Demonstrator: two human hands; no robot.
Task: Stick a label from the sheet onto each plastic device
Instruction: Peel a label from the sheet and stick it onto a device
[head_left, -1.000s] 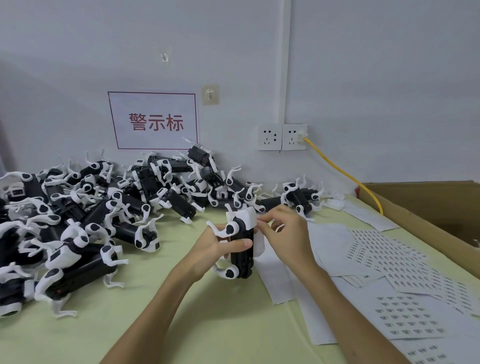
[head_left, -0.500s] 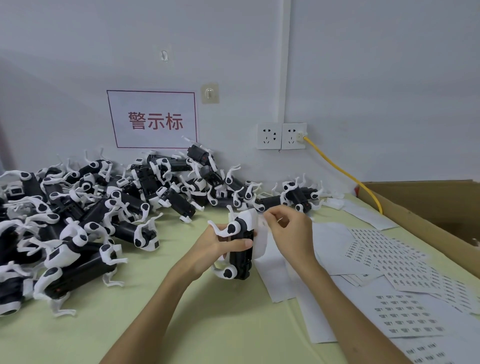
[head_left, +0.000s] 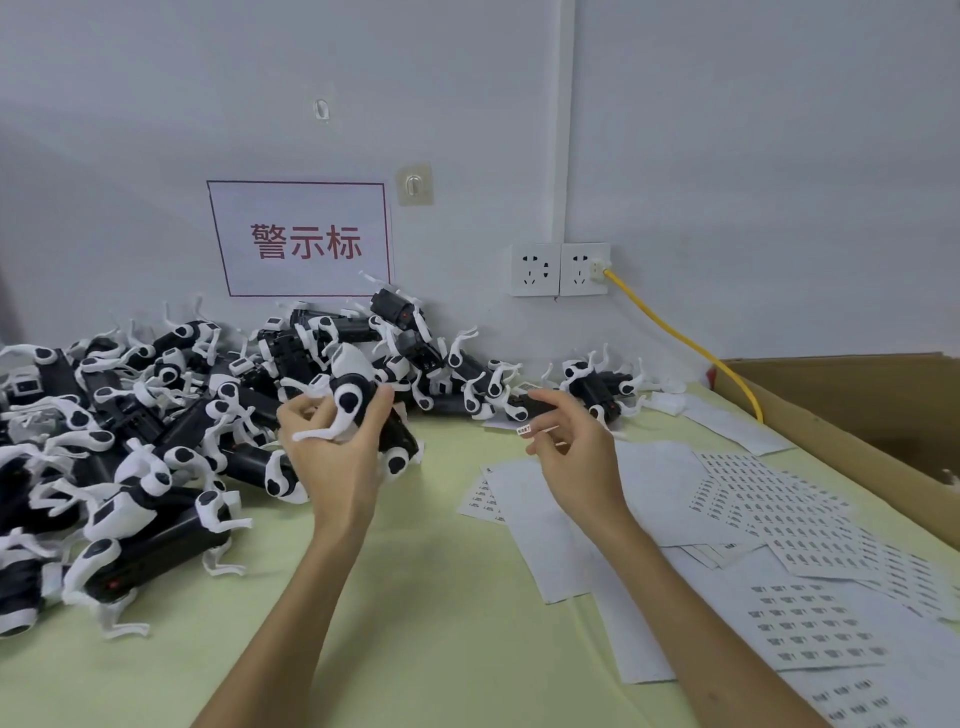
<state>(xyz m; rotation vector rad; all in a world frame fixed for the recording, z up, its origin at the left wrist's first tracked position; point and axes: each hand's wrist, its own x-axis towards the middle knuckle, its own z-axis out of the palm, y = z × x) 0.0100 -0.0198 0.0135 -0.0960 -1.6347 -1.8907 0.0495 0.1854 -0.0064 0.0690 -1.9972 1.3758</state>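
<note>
Green table (head_left: 415, 597): heap of black-and-white plastic devices (head_left: 156, 415) lay at left, label sheets (head_left: 769, 499) spread at right. Left hand (head_left: 332, 457) gripped one device (head_left: 353, 395), raised beside the heap. Right hand (head_left: 576, 457), fingers curled, apparently pinched one small label (head_left: 523, 429), clear of the device.

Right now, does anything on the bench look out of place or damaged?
Nothing looks damaged. The plastic devices lie in a tangled heap on the left, and the label sheets on the right overlap askew. The left hand grips one device; the right hand pinches a small label.
</note>
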